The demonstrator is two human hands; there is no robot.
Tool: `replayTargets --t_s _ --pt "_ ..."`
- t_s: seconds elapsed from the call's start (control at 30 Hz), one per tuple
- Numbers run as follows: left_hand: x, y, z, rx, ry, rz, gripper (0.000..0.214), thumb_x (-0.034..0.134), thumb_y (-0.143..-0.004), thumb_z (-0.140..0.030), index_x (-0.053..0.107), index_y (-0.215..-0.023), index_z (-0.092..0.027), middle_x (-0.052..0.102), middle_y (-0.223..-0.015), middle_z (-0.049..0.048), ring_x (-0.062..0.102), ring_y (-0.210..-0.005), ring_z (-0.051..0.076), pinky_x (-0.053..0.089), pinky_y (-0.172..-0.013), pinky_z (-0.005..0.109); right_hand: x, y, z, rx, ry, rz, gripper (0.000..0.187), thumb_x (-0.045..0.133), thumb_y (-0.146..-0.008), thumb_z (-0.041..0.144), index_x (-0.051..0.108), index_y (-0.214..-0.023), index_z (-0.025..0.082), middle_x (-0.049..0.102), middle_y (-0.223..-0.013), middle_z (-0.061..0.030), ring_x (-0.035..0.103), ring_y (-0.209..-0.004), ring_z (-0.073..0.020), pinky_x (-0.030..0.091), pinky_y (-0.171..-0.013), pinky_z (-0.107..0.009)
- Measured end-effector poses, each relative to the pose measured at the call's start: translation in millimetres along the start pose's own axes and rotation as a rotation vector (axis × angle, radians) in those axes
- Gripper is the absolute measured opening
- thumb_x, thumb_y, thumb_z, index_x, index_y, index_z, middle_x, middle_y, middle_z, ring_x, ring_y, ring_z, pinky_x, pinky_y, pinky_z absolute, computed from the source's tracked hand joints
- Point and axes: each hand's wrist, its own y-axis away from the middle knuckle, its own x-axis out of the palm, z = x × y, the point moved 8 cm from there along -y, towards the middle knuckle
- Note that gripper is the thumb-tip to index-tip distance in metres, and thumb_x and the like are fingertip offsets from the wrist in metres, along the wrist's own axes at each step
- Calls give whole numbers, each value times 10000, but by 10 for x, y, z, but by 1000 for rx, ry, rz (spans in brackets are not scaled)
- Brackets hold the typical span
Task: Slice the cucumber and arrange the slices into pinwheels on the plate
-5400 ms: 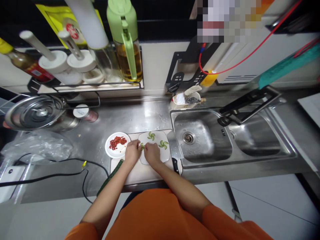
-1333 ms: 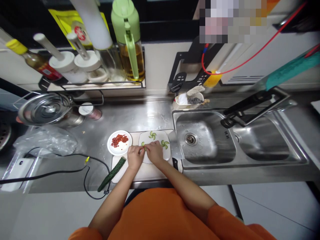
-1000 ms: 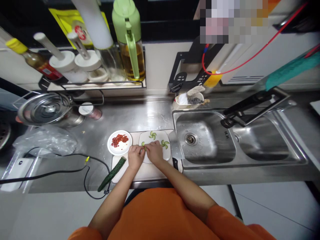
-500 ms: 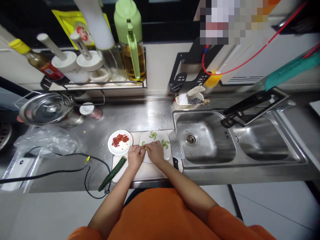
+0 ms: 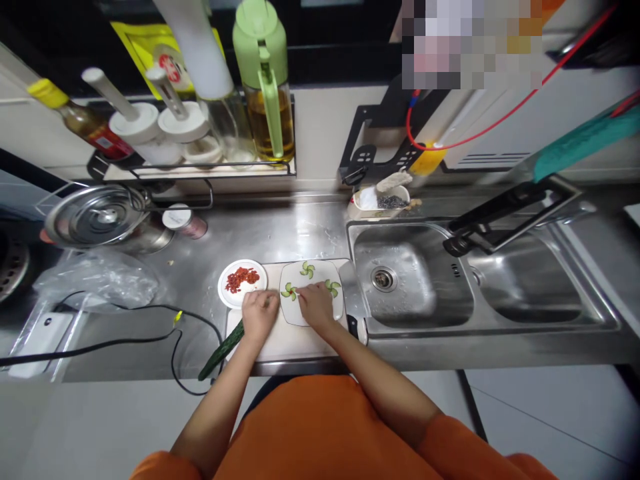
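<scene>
My left hand [image 5: 261, 313] is closed, its fingers curled, at the lower right edge of a round white plate [image 5: 223, 298] with goji berries [image 5: 243, 279]. Whether it holds anything is hidden. My right hand [image 5: 317, 307] is over a squarish white plate [image 5: 295, 317], index finger stretched out. Its fingertip is at the red centre of the left cucumber slice fan [image 5: 288, 291]. Another cucumber fan [image 5: 307, 269] lies at the top of that plate, and a third [image 5: 333, 288] is partly behind my right hand. A piece of cucumber [image 5: 221, 351] lies beside my left wrist.
Under the plates is a cutting board [image 5: 280, 348]. A knife [image 5: 356, 293] lies at its right, by the double sink [image 5: 415, 280]. A black cable [image 5: 173, 360] runs over the counter at left. Jars and an oil bottle [image 5: 267, 107] stand on the rack behind.
My left hand has moved left, away from my right hand, towards the plate of berries. The left cucumber fan, mostly covered before, now shows with a red centre.
</scene>
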Motion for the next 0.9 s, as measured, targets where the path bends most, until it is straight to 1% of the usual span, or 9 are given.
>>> replayTargets --t_s 0.13,0.2,0.27,0.43,0.57,0.7,0.8,0.9 --pt "-208 -99 396 -156 -110 -83 201 532 -802 -303 694 -793 -184 668 -792 74 563 -805 205 396 -830 328 -14 45 -21 48 1 33 277 454 -881 252 666 -1059 248 641 -1032 -53 415 -1033 -249 295 -769 -336" --pt "-258 -157 552 -223 -159 -88 214 535 -786 -314 700 -816 -182 670 -810 81 564 -822 215 395 -836 332 -14 59 -20 57 -2 44 271 452 -881 257 668 -1045 248 640 -1037 -52 415 -1038 -251 295 -764 -337" --pt "-273 -214 646 -260 -194 -81 235 527 -778 -315 708 -842 -179 672 -828 87 564 -832 219 394 -843 337 -11 68 -19 62 -5 50 274 445 -883 259 668 -1041 251 638 -1036 -53 415 -1043 -251 298 -766 -338" --pt "-208 -319 700 -262 -211 -35 279 496 -779 -296 720 -886 -169 681 -844 100 568 -843 223 393 -853 343 7 87 -42 68 -7 56 278 440 -884 261 666 -1045 259 631 -1040 -53 409 -1052 -243 310 -781 -340" --pt "-146 -351 717 -277 -228 14 290 478 -782 -299 730 -857 -177 686 -831 104 575 -839 231 400 -839 348 8 107 -73 70 -19 33 272 438 -886 256 664 -1038 262 632 -1026 -44 409 -1050 -242 316 -774 -336" --pt "-179 -346 714 -291 -210 26 291 473 -782 -303 729 -829 -173 690 -809 102 589 -826 228 399 -863 347 3 122 -94 69 -30 20 261 449 -881 244 670 -1020 253 640 -1010 -44 417 -1047 -249 316 -763 -336" --pt "-283 -296 719 -355 -133 11 273 496 -772 -327 724 -800 -178 695 -810 88 601 -833 223 398 -880 341 -9 125 -96 65 -47 16 261 451 -880 236 669 -1023 249 642 -1011 -47 420 -1049 -247 317 -758 -333" --pt "-370 -195 725 -514 6 14 270 531 -752 -383 721 -780 -193 704 -822 63 613 -835 220 422 -840 324 -34 119 -74 54 -67 6 253 465 -874 240 672 -1019 248 645 -1013 -49 424 -1048 -248 316 -755 -331"
